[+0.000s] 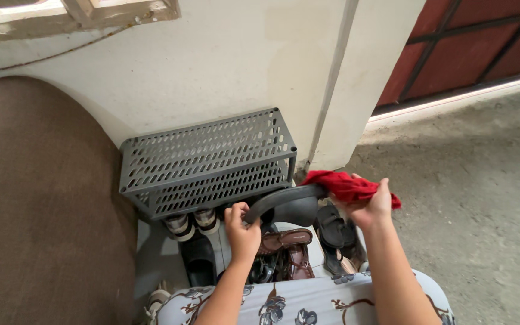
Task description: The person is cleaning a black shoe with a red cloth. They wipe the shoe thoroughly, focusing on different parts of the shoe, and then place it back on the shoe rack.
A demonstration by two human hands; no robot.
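Currently, from the head view: left hand (242,232) closed round the near end of a dark grey slipper (284,203), thumb over the top edge, holding it level above the footwear on the ground. Right hand (373,204) bunched round a red cloth (347,185), fingers curled, cloth pressed against the slipper's far end. So the slipper spans between both hands, just in front of the lower edge of the grey perforated shoe rack (206,159).

Beneath it: brown strap sandals (287,247), a black sandal (334,227) to the right, a black slipper (198,259) to the left, and the toes of two white-and-dark shoes (192,222) tucked under the rack. Brown cushioned seat (43,198) fills the left; pale wall (224,66) behind; bare concrete floor (476,198) to the right. My floral-print garment (308,301) shows at the bottom edge.

My judgement on doing the wiping well: the left grip wants to stay firm so the slipper does not twist under cloth pressure. Strokes along the length, with a clean fold of cloth turned out, should lift dirt rather than smear it. Underside is hidden from me; cannot tell its condition. Worth keeping the slipper clear of the rack edge, which sits close.
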